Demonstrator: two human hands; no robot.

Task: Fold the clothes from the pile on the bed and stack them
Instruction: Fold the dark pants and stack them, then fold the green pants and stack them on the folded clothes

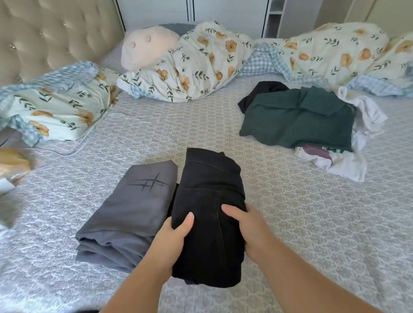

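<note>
Folded black trousers (210, 217), gripped at both sides by the left hand (172, 238) and right hand (246, 228), thumbs on top, lie on the grey bedspread (322, 222) touching a folded grey garment (134, 211) at 9 o'clock. The unfolded pile (301, 123), dark green top uppermost, sits well apart at 2 o'clock, with the floral duvet (196, 62) bunched at 12.

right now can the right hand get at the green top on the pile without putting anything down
Probably not. The right hand grips the folded black trousers together with the left hand. The way across the bed to the green top looks open, but the hand is occupied.
</note>
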